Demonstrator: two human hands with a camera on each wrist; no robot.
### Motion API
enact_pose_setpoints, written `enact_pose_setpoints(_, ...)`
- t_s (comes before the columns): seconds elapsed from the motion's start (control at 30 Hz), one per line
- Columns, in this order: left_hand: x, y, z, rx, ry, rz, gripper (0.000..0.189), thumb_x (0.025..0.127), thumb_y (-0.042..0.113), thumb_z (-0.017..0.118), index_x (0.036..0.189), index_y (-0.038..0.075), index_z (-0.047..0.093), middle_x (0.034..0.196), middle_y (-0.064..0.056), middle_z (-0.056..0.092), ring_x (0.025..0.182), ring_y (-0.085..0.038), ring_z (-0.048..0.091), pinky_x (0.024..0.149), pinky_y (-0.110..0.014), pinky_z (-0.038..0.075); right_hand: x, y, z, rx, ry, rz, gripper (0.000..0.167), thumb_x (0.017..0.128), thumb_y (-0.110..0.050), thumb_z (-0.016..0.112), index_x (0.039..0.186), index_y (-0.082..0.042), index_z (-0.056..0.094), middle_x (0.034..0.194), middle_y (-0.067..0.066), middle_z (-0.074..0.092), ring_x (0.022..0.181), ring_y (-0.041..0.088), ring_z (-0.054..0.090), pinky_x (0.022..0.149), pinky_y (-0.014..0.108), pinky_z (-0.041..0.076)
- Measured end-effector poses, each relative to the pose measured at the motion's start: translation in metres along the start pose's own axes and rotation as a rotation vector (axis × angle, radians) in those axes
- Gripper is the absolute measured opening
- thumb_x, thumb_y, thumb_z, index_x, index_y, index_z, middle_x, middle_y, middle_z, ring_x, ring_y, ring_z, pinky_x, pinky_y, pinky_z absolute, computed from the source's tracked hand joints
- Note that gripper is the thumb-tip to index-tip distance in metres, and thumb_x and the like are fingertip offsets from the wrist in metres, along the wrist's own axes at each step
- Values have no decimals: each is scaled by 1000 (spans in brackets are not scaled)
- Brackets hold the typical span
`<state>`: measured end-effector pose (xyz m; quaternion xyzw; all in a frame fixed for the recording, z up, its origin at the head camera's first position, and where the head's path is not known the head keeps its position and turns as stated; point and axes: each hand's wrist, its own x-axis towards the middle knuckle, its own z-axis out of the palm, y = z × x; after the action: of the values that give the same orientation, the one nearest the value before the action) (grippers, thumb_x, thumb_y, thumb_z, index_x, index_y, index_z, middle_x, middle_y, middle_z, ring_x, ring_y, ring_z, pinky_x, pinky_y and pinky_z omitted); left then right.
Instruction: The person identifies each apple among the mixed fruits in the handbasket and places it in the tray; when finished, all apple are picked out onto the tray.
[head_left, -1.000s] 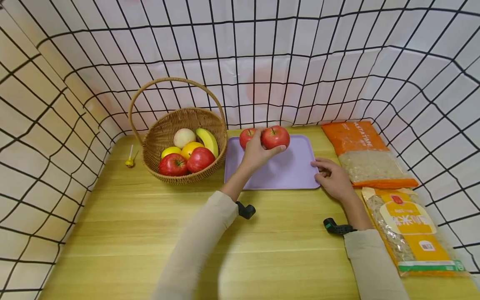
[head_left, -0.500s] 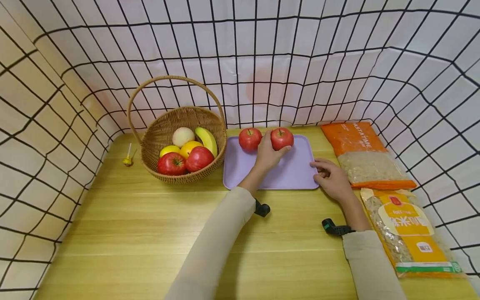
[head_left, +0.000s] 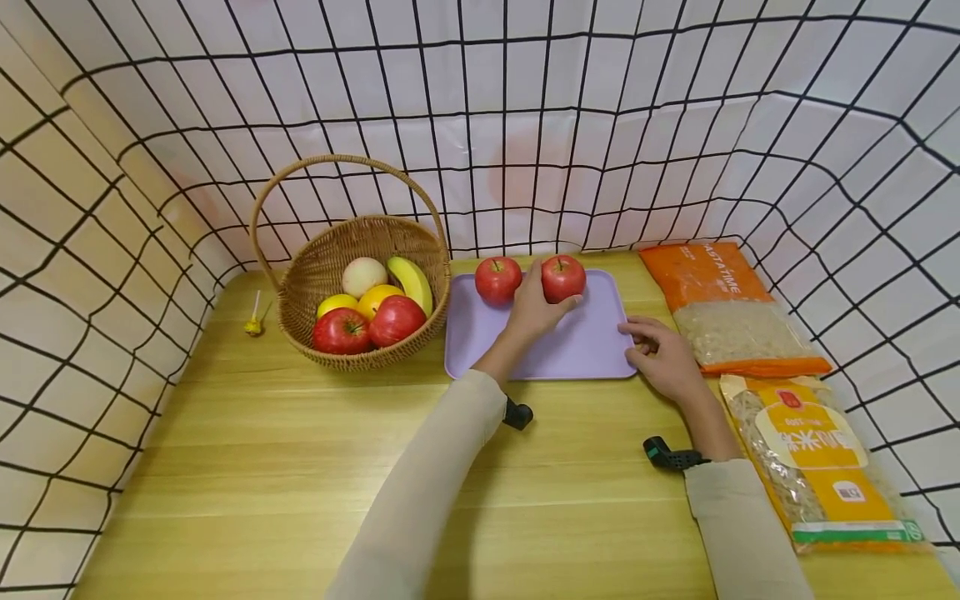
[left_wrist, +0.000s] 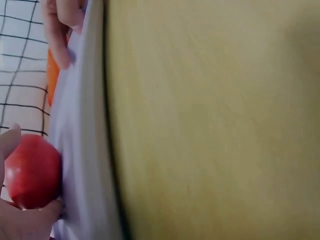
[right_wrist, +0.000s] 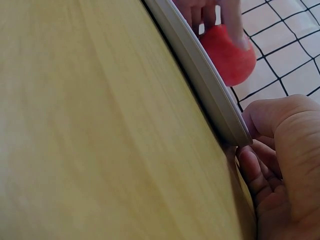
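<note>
My left hand [head_left: 531, 310] grips a red apple [head_left: 565, 280] on the purple tray [head_left: 592, 337], thumb at its near side and fingers behind it. In the left wrist view this apple [left_wrist: 33, 172] sits between thumb and fingers, low against the tray. A second red apple [head_left: 498, 281] rests on the tray just left of that hand. At the tray's right edge, my right hand [head_left: 666, 358] pinches the rim. The right wrist view shows its thumb [right_wrist: 270, 112] over the rim and curled fingers [right_wrist: 252, 172] at the outside, partly hidden below.
A wicker basket [head_left: 375, 360] with a tall handle stands left of the tray, holding apples, a banana and other fruit. Farther left lies a yellow lollipop [head_left: 254, 327]. An orange pasta bag [head_left: 727, 308] and a yellow food bag [head_left: 821, 450] lie at right. A gridded cloth [head_left: 502, 125] closes the back.
My left hand has carried the apple slightly right and down onto the tray, apart from the other apple. During the last half second it stays there. The right hand keeps its place.
</note>
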<state>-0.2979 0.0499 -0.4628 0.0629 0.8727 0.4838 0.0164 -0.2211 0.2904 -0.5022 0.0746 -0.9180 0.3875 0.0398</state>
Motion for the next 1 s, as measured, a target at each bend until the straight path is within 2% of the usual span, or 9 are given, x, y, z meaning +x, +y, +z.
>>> enact_pose_setpoints(0.13,-9,6,-13,-1,-45,5,99,89,43,79,165,12,21,165,-8,36,151,-33,36,122,-51,36,0,-1,0,8,-11,-6,39,94,-6,66,133,-4,68,150,18,54,100,25,55,75,8,39)
enact_pose_setpoints(0.4,-33,20,-50,62,-140,106,98,86,54,79,162,15,30,163,-8,40,148,-28,41,119,-54,38,-1,-3,-1,12,-18,1,39,95,-6,65,134,-5,67,151,18,54,102,25,54,76,8,39)
enact_pose_setpoints(0.53,-48,18,-72,71,-160,145,96,86,53,79,161,17,32,163,-8,41,145,-28,48,116,-50,44,-1,-2,0,18,-16,-7,39,95,-5,65,134,-3,67,150,18,54,102,25,54,76,8,39)
enact_pose_setpoints(0.6,-56,16,-83,28,-175,163,94,87,49,80,161,15,33,162,-11,41,142,-30,51,114,-45,47,-2,0,0,23,-16,-8,39,95,-5,66,133,-3,67,150,18,54,102,25,53,76,8,39)
enact_pose_setpoints(0.77,-79,8,-111,-73,-164,205,87,88,39,83,158,11,39,159,-12,45,141,-29,53,110,-37,50,-2,1,0,26,-13,-11,39,94,-5,65,133,-3,68,149,18,55,101,24,52,75,9,38)
enact_pose_setpoints(0.9,-93,3,-134,-82,-123,247,78,88,35,84,154,16,46,152,-7,52,135,-25,57,109,-38,51,-1,0,-1,20,-6,-12,39,94,-6,65,133,-4,68,149,17,55,100,23,52,75,10,39)
enact_pose_setpoints(1.0,-103,-1,-153,-81,-103,256,75,88,34,84,152,20,48,150,-4,54,133,-23,59,110,-39,51,-1,1,0,17,-3,-3,39,94,-6,65,133,-5,68,149,16,55,100,22,52,76,12,39)
